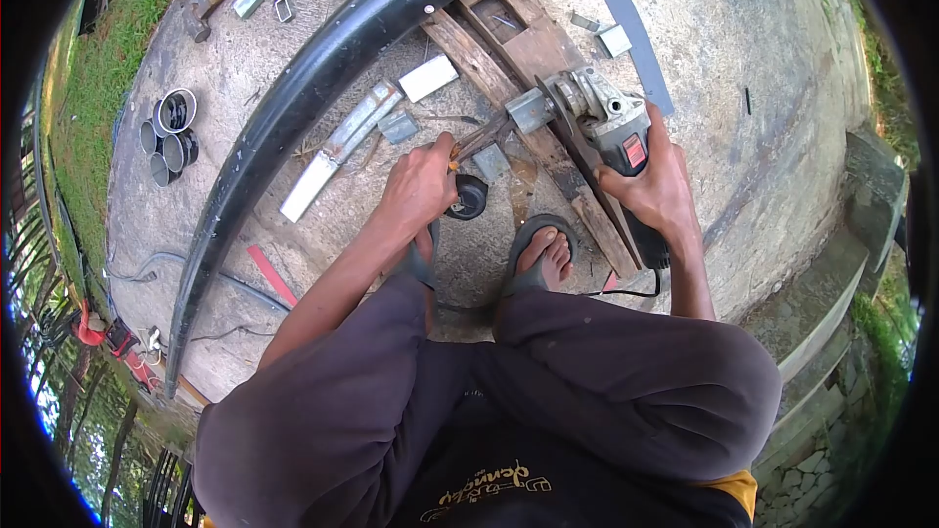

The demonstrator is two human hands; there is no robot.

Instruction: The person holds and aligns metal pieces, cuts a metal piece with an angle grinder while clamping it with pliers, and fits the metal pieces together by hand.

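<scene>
My left hand is closed around pliers with an orange handle. Their jaws reach a short piece of galvanized metal tube above the wooden boards. My right hand grips the body of an angle grinder. Its disc, seen nearly edge-on, stands close against the right end of the tube piece; whether they touch I cannot tell. Beside my left hand lies a black tape measure. Another small metal offcut rests just below the pliers.
A long curved black pipe crosses the concrete floor. Metal tube lengths and a pale block lie inside its curve. A hammer and black pipe rings are beyond it. The grinder's cord runs near my feet.
</scene>
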